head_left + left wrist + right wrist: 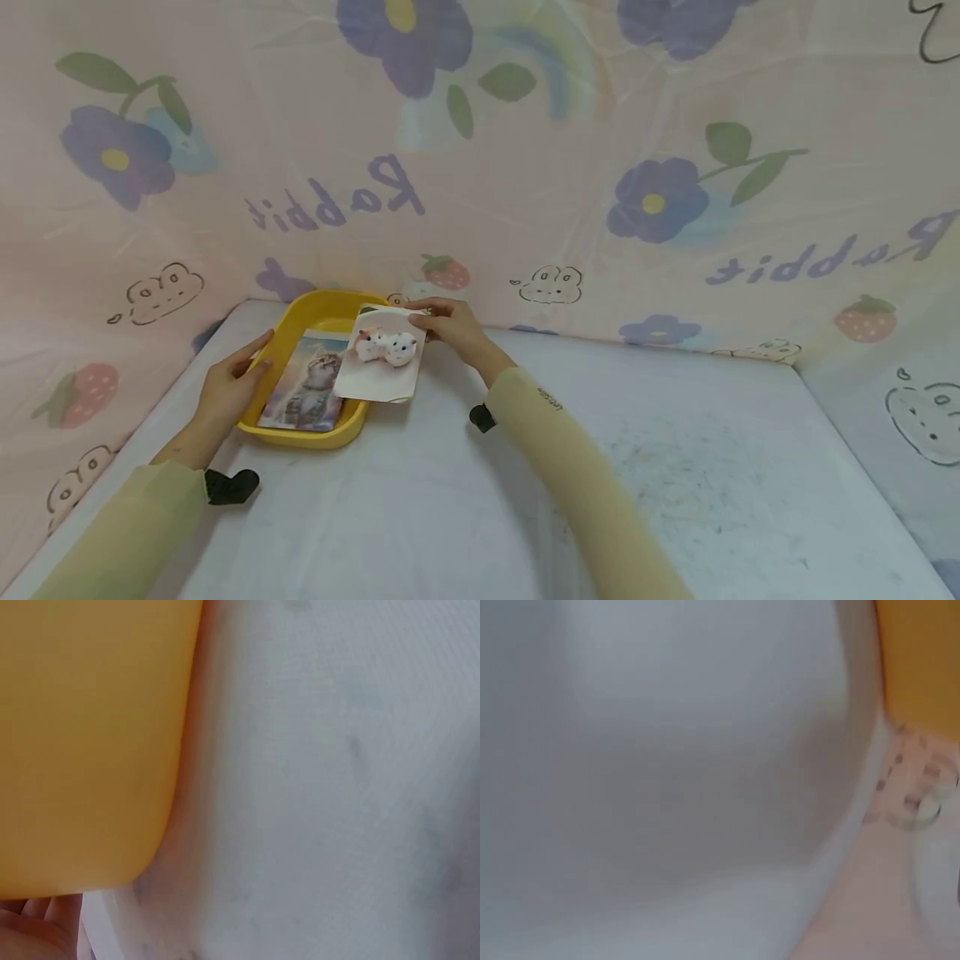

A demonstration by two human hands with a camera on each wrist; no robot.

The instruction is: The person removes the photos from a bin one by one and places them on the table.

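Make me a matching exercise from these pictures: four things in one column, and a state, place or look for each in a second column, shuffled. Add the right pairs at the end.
Column one
1. Yellow tray
2. Kitten card
3. Card with two white animal figures
4. Left hand

Column two
A. Held by the right hand, partly over the kitten card in the head view
B. Grips the side of the tray
C. Has rounded corners and a raised wall
D. Lies inside the tray

Right pairs
1-C
2-D
3-A
4-B
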